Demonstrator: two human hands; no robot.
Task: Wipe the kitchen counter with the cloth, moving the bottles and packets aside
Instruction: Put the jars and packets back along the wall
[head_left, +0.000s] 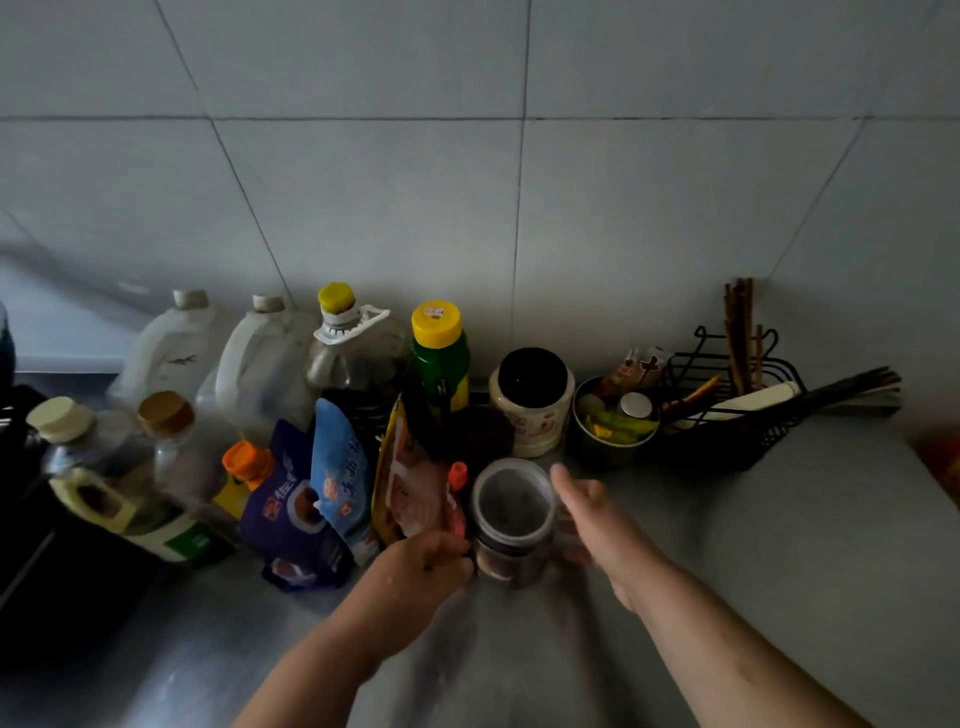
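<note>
Hiding its fingertips, left hand (422, 564) meets jar (511, 522).

Bare tabletop (779, 571) lies open to the right of my right hand (602, 525) and all along the near edge beneath both my arms. Ahead, bottles and packets crowd the wall: the green bottle (441, 364), the blue packet (340, 467) and the purple pouch (296, 509) stand packed together. The wire rack (737, 415) and the metal bowl (613, 426) block the far right corner.

Left hand (423, 558) curled closed; right hand (597, 525) spread, fingers extended.
</note>
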